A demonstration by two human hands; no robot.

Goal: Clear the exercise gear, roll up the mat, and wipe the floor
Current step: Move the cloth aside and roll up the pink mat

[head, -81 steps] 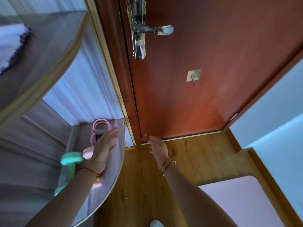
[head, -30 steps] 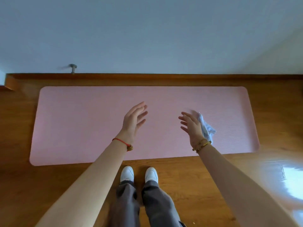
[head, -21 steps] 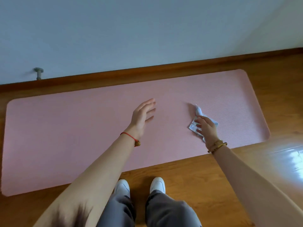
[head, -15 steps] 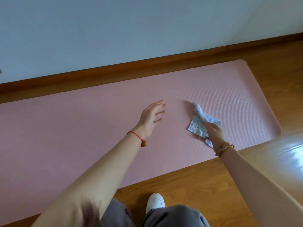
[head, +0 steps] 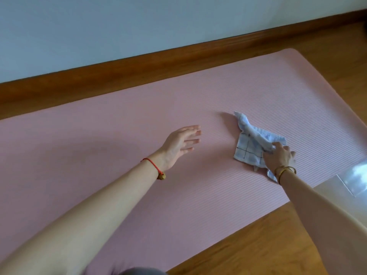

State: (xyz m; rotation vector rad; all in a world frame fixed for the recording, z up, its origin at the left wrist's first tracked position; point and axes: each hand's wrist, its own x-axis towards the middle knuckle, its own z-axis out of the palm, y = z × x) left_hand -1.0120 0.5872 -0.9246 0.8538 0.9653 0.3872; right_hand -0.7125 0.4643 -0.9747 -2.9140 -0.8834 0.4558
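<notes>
A pink ribbed exercise mat (head: 123,167) lies flat on the wooden floor, its long side along the wall. A crumpled white and light-blue checked cloth (head: 252,143) rests on the mat's right part. My right hand (head: 279,156) lies on the cloth's near corner with the fingers closed on its fabric. My left hand (head: 181,144) hovers open over the middle of the mat, fingers spread, holding nothing. No exercise gear is on the mat.
A brown wooden skirting board (head: 139,70) runs along the pale wall (head: 139,22) just behind the mat. Wooden floor (head: 264,245) shows in front and to the right. A bright glare patch (head: 355,177) lies on the floor at the right edge.
The view turned from the door and shelf to the mat. My right hand came down with the cloth onto the mat. I have leaned lower and closer; my left hand stays open above it.
</notes>
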